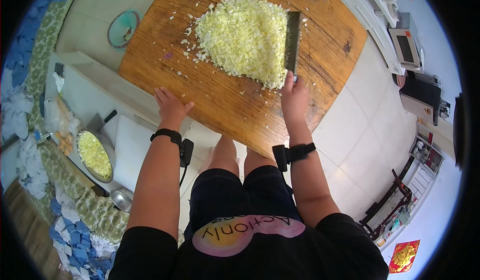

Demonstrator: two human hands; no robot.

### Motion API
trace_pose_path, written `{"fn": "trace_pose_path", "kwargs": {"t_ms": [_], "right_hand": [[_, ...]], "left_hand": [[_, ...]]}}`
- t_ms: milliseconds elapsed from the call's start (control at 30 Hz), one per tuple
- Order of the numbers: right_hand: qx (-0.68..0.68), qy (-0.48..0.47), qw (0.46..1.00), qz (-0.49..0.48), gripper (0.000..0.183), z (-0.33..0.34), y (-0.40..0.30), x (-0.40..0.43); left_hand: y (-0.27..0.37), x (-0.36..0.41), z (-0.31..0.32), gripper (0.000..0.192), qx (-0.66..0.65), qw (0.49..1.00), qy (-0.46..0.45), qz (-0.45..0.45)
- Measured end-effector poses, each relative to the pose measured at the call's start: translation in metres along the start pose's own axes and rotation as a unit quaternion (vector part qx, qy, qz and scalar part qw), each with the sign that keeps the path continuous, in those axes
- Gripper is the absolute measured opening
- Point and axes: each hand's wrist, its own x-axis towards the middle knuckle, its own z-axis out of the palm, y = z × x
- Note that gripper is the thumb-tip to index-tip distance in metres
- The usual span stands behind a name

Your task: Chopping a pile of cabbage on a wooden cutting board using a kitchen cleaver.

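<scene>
A large heap of finely chopped cabbage lies on a brown wooden tabletop, with small bits scattered about it. My right hand grips the handle of a cleaver at the heap's right side. The cleaver's dark, broad blade points away from me, its left side against the heap. Near the table's front left edge, my left hand rests on the wood with its fingers spread and nothing in it. Black straps with small black devices are on both wrists.
Left of the table, a low cabinet bears an oval bowl of chopped cabbage, a white board, a black-handled knife and a metal bowl. A teal basin stands on the floor. A microwave stands at right.
</scene>
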Motion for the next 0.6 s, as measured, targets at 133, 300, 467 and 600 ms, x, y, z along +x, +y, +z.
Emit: {"fn": "trace_pose_path", "kwargs": {"t_ms": [133,300,467,600], "right_hand": [[-0.055,-0.073,0.995,0.034,0.047,0.006,0.014,0.019],[0.011,-0.023,1.000,-0.010,0.048,0.010,0.011,0.007],[-0.038,-0.044,0.996,-0.061,0.049,0.017,0.000,0.006],[-0.065,-0.070,0.993,-0.074,0.049,0.017,0.000,0.007]], "left_hand": [[0.009,0.000,-0.010,0.127,-0.010,0.998,-0.048,-0.031],[0.001,-0.002,-0.001,0.127,0.017,1.000,0.001,0.003],[0.006,-0.002,-0.010,0.127,0.014,0.999,-0.035,-0.024],[0.004,-0.001,-0.001,0.127,-0.011,1.000,-0.010,-0.012]]}}
